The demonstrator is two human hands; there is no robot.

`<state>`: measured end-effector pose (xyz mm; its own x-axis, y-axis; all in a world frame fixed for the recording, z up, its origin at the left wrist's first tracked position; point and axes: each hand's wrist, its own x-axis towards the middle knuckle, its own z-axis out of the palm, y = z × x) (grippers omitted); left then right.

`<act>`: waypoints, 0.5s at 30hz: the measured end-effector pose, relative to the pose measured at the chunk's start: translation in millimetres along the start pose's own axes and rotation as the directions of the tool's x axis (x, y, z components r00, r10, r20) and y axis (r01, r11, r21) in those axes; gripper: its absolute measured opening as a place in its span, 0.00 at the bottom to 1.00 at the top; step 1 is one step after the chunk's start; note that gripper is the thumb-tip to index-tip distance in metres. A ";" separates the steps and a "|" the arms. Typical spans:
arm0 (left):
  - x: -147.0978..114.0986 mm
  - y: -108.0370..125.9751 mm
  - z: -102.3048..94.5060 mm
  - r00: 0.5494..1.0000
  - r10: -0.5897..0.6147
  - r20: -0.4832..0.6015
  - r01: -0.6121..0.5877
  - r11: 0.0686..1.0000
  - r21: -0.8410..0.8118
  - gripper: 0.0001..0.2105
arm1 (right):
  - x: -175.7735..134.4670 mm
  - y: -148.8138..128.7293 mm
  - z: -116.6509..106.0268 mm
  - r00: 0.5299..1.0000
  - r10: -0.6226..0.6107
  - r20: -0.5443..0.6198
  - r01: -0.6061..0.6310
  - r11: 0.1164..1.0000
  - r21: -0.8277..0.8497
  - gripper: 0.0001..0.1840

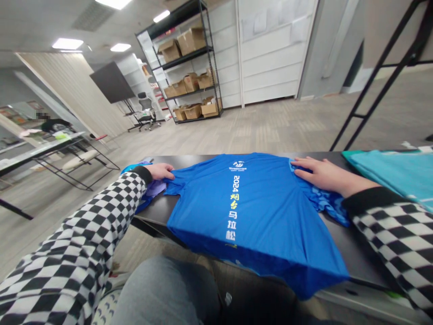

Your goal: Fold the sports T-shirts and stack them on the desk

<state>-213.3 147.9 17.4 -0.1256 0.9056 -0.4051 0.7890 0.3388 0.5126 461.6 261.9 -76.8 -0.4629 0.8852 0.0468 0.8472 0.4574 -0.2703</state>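
Observation:
A blue T-shirt (206,203) lies spread across the dark table (341,248), its lower hem hanging over the near edge. White and yellow lettering runs down its middle. At the shirt's left sleeve, my left hand (161,172) pinches the cloth between thumb and fingers. My right hand (324,174) rests flat on the right sleeve, fingers stretched out toward the shirt's body. Under and beside that hand, the patterned blue sleeve is bunched up.
Folded turquoise cloth (392,169) lies at the table's right end. Purple and blue cloth (154,192) is heaped by my left wrist. Beyond stand a shelf rack with cardboard boxes (192,40), an office chair (145,108) and another table (40,149) with a person behind it.

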 end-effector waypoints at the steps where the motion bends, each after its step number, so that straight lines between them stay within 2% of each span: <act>1: -0.8 0.9 0.1 1.000 0.006 -0.001 -0.006 1.000 -0.021 0.20 | -0.4 -0.4 -0.4 1.000 0.000 0.003 0.000 1.000 0.001 0.39; 5: -8.0 7.2 1.6 0.999 0.012 0.052 -0.003 0.984 -0.177 0.22 | -0.1 1.0 0.1 1.000 -0.005 0.003 0.005 1.000 0.020 0.38; 8: -16.2 13.7 2.8 0.997 0.027 0.078 0.002 0.936 -0.352 0.33 | 2.0 4.9 2.9 1.000 -0.005 -0.015 0.005 0.999 0.041 0.37; 11: -22.3 19.3 3.8 0.996 -0.037 0.076 0.068 0.882 -0.466 0.41 | 4.2 9.2 6.3 0.999 -0.011 -0.042 0.013 0.998 0.054 0.36; 15: -18.8 22.3 10.0 0.989 -0.144 0.038 0.143 0.848 -0.510 0.29 | 5.3 12.5 8.6 0.999 -0.018 -0.045 0.021 0.998 0.062 0.36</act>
<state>-187.3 135.9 29.0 -0.2147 0.8369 -0.5034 0.3443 0.5472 0.7629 467.5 271.5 -88.2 -0.4661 0.8796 0.0948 0.8197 0.4697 -0.3280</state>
